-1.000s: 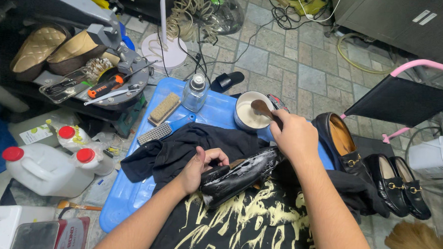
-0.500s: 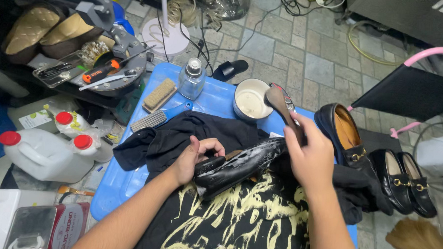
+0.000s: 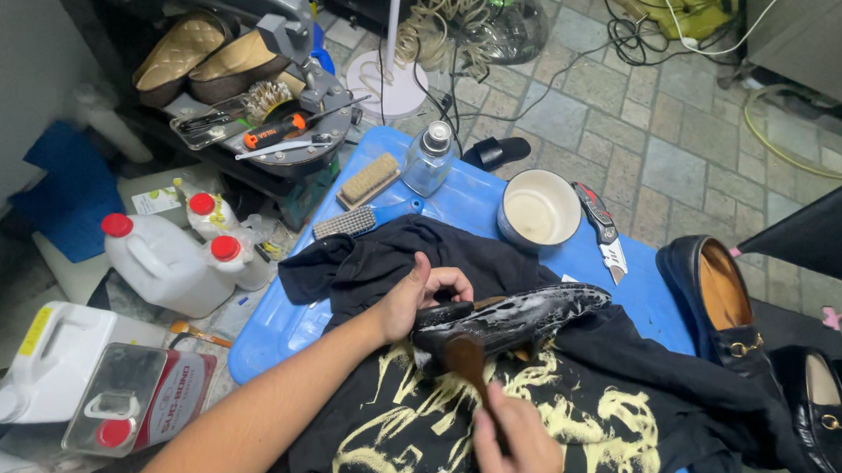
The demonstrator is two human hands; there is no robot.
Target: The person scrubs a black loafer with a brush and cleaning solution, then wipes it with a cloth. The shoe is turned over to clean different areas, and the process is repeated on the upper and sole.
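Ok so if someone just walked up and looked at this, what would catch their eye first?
Probably the black shoe at the centre, glistening with white foam, lying on a black cloth with yellow print. The left hand grips its heel end while the right hand presses a small brush against its side. Behind it, a white bowl stands on the blue tray.

Bare forearms, bare hands — left hand (image 3: 416, 303), right hand (image 3: 518, 446).
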